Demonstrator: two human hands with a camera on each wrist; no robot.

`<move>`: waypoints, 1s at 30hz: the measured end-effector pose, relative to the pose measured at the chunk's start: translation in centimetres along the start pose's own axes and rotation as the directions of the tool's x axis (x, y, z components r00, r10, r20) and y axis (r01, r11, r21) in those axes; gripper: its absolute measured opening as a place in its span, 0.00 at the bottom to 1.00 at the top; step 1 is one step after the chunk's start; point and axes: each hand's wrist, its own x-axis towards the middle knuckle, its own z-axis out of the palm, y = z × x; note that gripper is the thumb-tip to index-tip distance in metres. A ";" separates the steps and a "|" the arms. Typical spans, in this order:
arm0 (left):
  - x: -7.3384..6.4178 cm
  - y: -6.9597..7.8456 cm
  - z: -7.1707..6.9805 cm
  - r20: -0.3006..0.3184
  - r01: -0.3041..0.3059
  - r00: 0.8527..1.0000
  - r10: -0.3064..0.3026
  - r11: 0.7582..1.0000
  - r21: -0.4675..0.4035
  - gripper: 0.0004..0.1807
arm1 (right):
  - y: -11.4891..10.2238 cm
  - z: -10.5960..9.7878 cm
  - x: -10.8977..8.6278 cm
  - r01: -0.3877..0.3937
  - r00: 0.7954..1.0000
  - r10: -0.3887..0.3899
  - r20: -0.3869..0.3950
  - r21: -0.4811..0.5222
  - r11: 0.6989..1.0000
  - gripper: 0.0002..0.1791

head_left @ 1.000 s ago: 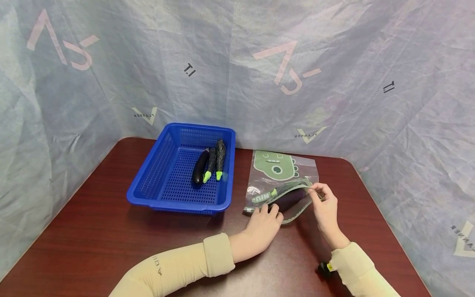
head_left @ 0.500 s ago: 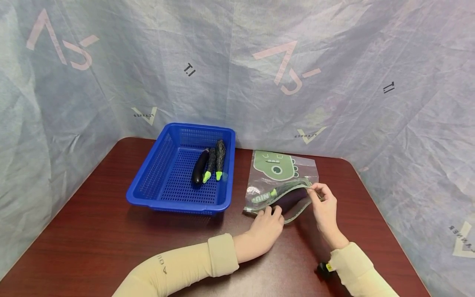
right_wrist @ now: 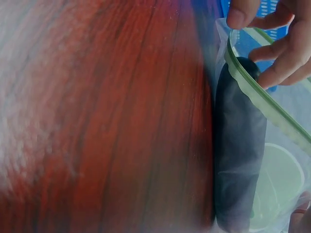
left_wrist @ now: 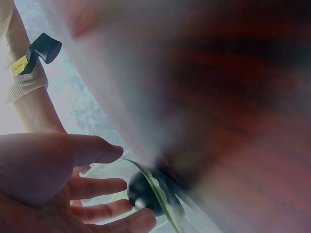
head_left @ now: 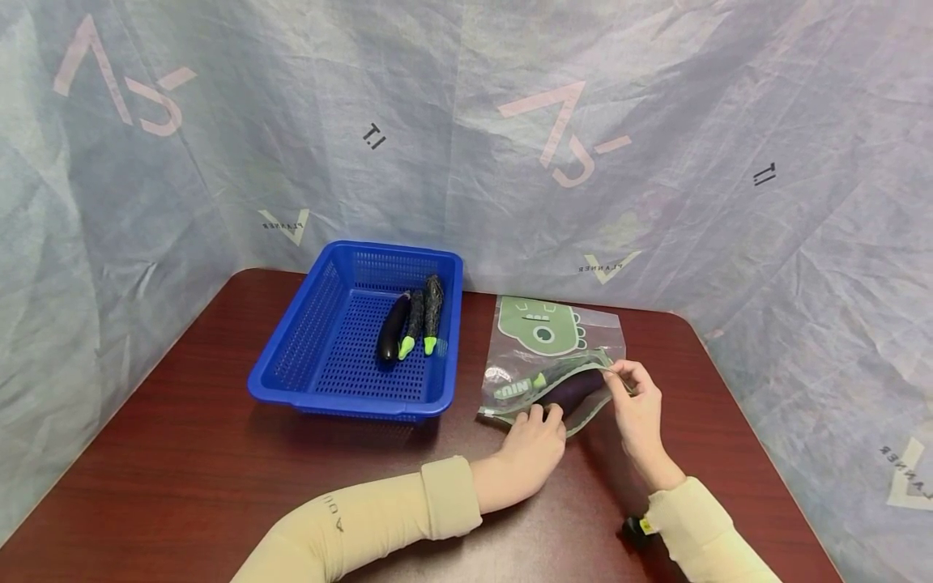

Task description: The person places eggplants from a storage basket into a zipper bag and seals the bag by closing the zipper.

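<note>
In the head view, right of centre, the dark eggplant [head_left: 572, 394] lay inside the clear bag [head_left: 528, 360], whose mouth gaped toward the bottom of the frame. We judged the step in hand to be nudging it deeper; the next move, we felt, called for a steady bag edge. Our left hand [head_left: 532, 455] had a loosely spread grip, fingertips at the eggplant's end, holding nothing; our right hand [head_left: 640, 409] pinched the bag's rim.

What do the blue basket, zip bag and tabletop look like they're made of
Blue basket: probably molded plastic, slightly shiny, with regular perforations. Zip bag: apparently thin, glossy plastic film; the eggplant shows through. Tabletop: glossy, wood grain visible; laminate or varnished wood, unclear which.
</note>
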 end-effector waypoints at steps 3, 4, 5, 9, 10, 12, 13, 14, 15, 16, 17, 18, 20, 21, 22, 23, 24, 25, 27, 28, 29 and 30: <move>0.2 0.1 0.1 -0.024 0.002 1.000 -0.002 1.000 -0.001 0.11 | 0.0 0.0 0.0 0.010 1.000 -0.010 0.003 0.007 1.000 0.05; 0.3 0.1 0.1 -0.032 0.002 0.999 -0.002 1.000 -0.001 0.11 | 0.0 0.0 0.0 0.012 1.000 -0.012 0.005 0.010 1.000 0.05; 0.4 0.1 0.1 -0.035 0.002 0.999 -0.002 1.000 0.002 0.11 | 0.0 0.0 0.0 0.012 1.000 -0.012 0.005 0.013 1.000 0.05; 0.8 0.0 0.0 -0.013 -0.004 1.000 0.004 1.000 0.000 0.12 | -0.3 0.1 0.0 0.010 1.000 -0.010 0.007 0.022 1.000 0.05; 0.9 0.0 0.0 0.000 -0.006 1.000 0.006 1.000 -0.007 0.12 | -0.3 0.1 0.0 0.007 1.000 -0.007 0.007 0.026 1.000 0.05; 1.1 0.0 -0.2 0.025 -0.006 1.000 0.006 1.000 -0.021 0.11 | -0.3 0.1 0.0 0.002 1.000 -0.002 0.008 0.039 0.999 0.05; 1.2 0.0 -0.3 0.040 -0.005 0.999 0.007 1.000 -0.029 0.11 | -0.3 0.1 0.1 -0.002 1.000 0.001 0.009 0.051 0.999 0.05; 1.3 0.0 -0.3 0.054 -0.005 0.999 0.007 0.999 -0.037 0.11 | -0.1 0.0 0.1 -0.003 1.000 0.002 0.010 0.066 0.998 0.05; 1.4 0.0 -0.4 0.062 -0.004 0.998 0.006 0.999 -0.044 0.11 | 0.1 0.0 0.2 -0.006 1.000 0.005 0.010 0.070 0.998 0.05; 1.6 0.0 -0.4 0.071 -0.004 0.997 0.007 0.999 -0.046 0.11 | 0.5 -0.1 0.2 -0.009 1.000 0.009 0.008 0.073 0.997 0.05; 1.7 0.0 -0.4 0.080 -0.004 0.997 0.008 0.999 -0.049 0.12 | 0.8 -0.1 0.3 -0.012 1.000 0.011 0.006 0.076 0.997 0.06; 1.8 0.0 -0.4 0.088 -0.004 0.996 0.009 0.999 -0.051 0.12 | 1.2 -0.2 0.4 -0.014 1.000 0.014 0.002 0.073 0.997 0.05; 2.0 0.1 -0.5 0.102 -0.002 0.995 0.009 0.998 -0.063 0.12 | 2.0 -0.3 0.6 -0.018 1.000 0.019 -0.006 0.070 0.997 0.05; 2.1 0.1 -0.5 0.108 -0.002 0.994 0.009 0.998 -0.069 0.12 | 2.3 -0.3 0.6 -0.022 1.000 0.023 -0.012 0.062 0.998 0.04; 2.2 0.1 -0.5 0.117 -0.002 0.993 0.011 0.997 -0.076 0.12 | 2.4 -0.3 0.7 -0.021 1.000 0.022 -0.016 0.060 0.998 0.04; 2.3 0.2 -0.6 0.126 0.000 0.992 0.011 0.996 -0.084 0.13 | 2.5 -0.3 0.7 -0.019 1.000 0.020 -0.018 0.058 0.998 0.03; 2.4 0.2 -0.6 0.134 0.000 0.991 0.013 0.996 -0.092 0.13 | 2.6 -0.3 0.7 -0.017 1.000 0.018 -0.021 0.058 0.998 0.03; 2.4 0.2 -0.6 0.143 0.000 0.990 0.014 0.995 -0.099 0.14 | 2.6 -0.3 0.7 -0.015 1.000 0.016 -0.023 0.061 0.998 0.03; 2.6 0.2 -0.6 0.156 -0.003 0.988 0.020 0.994 -0.110 0.15 | 2.4 -0.2 0.7 -0.017 1.000 0.019 -0.023 0.058 0.998 0.03; 2.6 0.2 -0.6 0.161 -0.005 0.987 0.023 0.993 -0.114 0.16 | 2.3 -0.2 0.7 -0.019 1.000 0.021 -0.021 0.059 0.998 0.03; 2.7 0.2 -0.6 0.162 -0.005 0.986 0.024 0.993 -0.117 0.16 | 2.1 -0.2 0.7 -0.022 1.000 0.024 -0.018 0.062 0.998 0.03; 2.7 0.2 -0.5 0.161 -0.008 0.987 0.027 0.993 -0.118 0.15 | 1.9 -0.2 0.7 -0.024 1.000 0.025 -0.015 0.064 0.998 0.03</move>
